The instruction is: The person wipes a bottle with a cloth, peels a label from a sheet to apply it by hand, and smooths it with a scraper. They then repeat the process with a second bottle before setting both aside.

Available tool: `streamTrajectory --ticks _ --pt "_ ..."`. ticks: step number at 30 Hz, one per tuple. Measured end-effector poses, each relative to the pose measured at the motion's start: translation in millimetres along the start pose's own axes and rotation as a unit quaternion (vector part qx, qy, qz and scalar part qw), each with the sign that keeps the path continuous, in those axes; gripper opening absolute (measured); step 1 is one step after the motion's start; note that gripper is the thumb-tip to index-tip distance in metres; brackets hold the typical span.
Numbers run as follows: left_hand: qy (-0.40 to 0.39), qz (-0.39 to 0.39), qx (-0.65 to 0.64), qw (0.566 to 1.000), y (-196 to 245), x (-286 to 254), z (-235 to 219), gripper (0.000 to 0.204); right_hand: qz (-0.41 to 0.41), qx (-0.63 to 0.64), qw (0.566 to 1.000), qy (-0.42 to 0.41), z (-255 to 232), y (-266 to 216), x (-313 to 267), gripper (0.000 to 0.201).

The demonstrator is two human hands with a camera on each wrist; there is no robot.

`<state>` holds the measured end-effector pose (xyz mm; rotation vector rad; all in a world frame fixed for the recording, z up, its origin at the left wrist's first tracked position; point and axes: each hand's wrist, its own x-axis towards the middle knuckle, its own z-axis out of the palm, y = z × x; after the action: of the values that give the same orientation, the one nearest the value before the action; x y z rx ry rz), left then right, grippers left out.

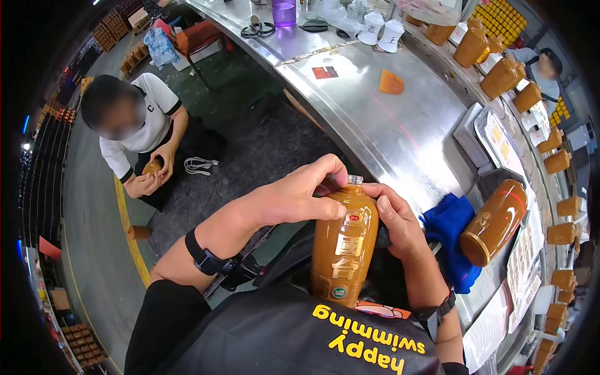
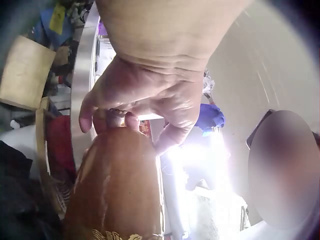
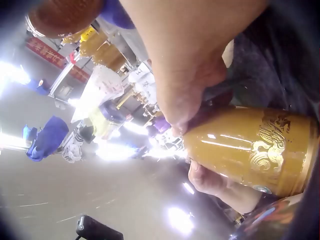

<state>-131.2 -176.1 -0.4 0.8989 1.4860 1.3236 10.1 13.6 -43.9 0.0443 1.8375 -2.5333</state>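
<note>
A glossy amber-brown bottle point(image 1: 345, 256) with gold characters, a small red mark and a clear neck stands in the lap, against a black apron point(image 1: 269, 344). My left hand point(image 1: 290, 197) grips its shoulder, thumb on the front and fingers bent close about the neck; the left wrist view shows this hand point(image 2: 155, 95) arched over the bottle top. From the other side my right hand point(image 1: 403, 228) holds the shoulder, its fingertips near the neck. Gold relief decorates the bottle side point(image 3: 267, 150) in the right wrist view. Part of both hands' fingers is hidden behind the bottle.
On the metal table point(image 1: 431, 134) to the right, another brown bottle point(image 1: 497, 222) lies tilted beside a blue cloth point(image 1: 451, 234). Farther off are an orange piece point(image 1: 391, 82), scissors point(image 1: 258, 29) and white jars point(image 1: 390, 35). A seated person point(image 1: 147, 128) at left handles a small brown object.
</note>
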Motion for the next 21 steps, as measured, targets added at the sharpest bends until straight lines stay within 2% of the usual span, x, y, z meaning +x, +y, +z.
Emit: streamTrajectory --ticks 6,9,12,16,19,21 --pt "-0.003 0.012 0.042 0.999 1.0 0.1 1.1 0.041 -0.004 0.001 1.0 -0.002 -0.2 2.3 -0.2 0.037" --pt "0.005 0.019 0.02 1.0 -1.5 -0.7 1.7 0.041 -0.014 -0.001 1.0 -0.002 0.7 1.1 -0.2 0.036" --pt "0.029 0.076 0.03 0.996 -8.5 -3.5 3.2 0.04 -0.021 0.002 1.0 -0.001 0.6 1.8 -0.5 0.035" --pt "0.107 0.158 0.274 0.943 6.5 -23.5 17.2 0.043 -0.021 0.007 1.0 0.002 -0.8 2.9 -1.6 0.035" --pt "0.153 0.243 0.43 0.856 7.8 -29.7 23.4 0.043 -0.004 0.009 1.0 0.004 -0.5 1.7 -1.9 0.036" --pt "0.164 0.247 0.438 0.848 11.7 -33.2 29.0 0.044 -0.01 0.011 1.0 0.002 0.2 1.9 -2.0 0.037"
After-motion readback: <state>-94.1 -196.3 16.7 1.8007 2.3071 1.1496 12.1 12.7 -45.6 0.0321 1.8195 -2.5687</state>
